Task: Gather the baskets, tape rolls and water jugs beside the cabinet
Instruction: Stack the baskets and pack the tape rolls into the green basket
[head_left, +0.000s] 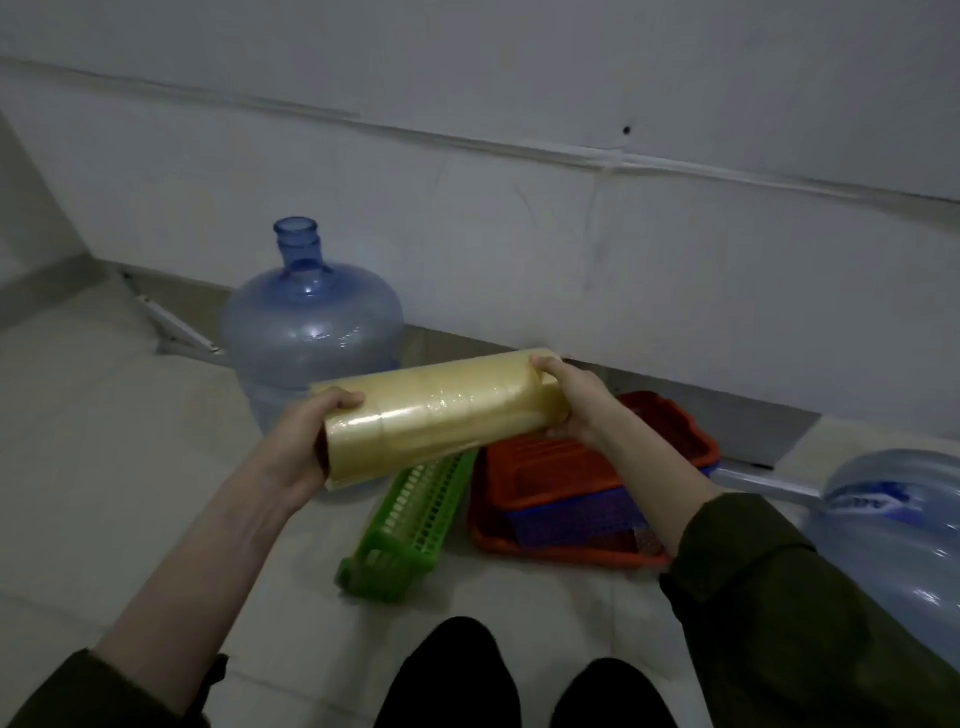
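Yellowish tape rolls (441, 413), shrink-wrapped into one long tube, sit at frame centre, my left hand (311, 436) and right hand (574, 400) each clamped on an end. Below them on the floor lie a green basket (410, 525) and stacked red and blue baskets (571, 493). Farther back, centre-left, stands an upright blue water jug (311, 322); another jug (904, 525) lies at the right edge.

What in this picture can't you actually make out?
Head view, the only one:
- Water jug on the right: cut off by the frame edge; the neck is out of view.
- Upright water jug: its base is hidden behind the pack of tape rolls and the left hand.
- Blue basket: mostly covered by the red basket.
- Count of tape rolls: blurred wrap.
- Cabinet: not identifiable.
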